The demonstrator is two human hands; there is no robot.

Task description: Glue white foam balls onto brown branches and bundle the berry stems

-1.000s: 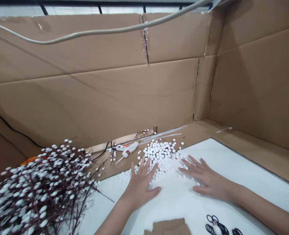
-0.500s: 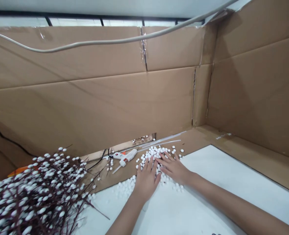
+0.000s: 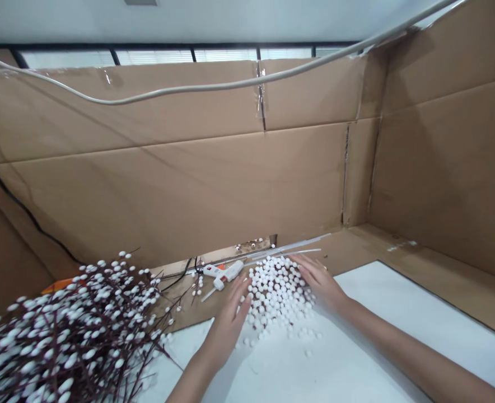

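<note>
A spread of small white balls (image 3: pixel 279 291) lies partly on the cardboard and partly on the white board (image 3: pixel 281 369). At its left edge is my left hand (image 3: pixel 227 319), fingers stretched out and palm turned toward the balls. My right hand (image 3: pixel 321 284) rests along the right edge, its fingers extended and curving round the far side. Neither hand grips anything; the two frame the balls from both sides. Just beyond my left fingertips sits a white hot glue gun (image 3: pixel 224 274) with a glue stick end.
Dark branches with white buds (image 3: pixel 75 330) fill the lower left. Clear glue sticks (image 3: pixel 292 246) lie behind the balls. A cardboard wall (image 3: pixel 188 196) rises at the back, with a pale cable (image 3: pixel 188 90) across its top. A black cord (image 3: pixel 29 210) runs down the left.
My hands have moved apart from over the balls to their two sides, and the balls now sit gathered in a closer patch. The view has shifted slightly.
</note>
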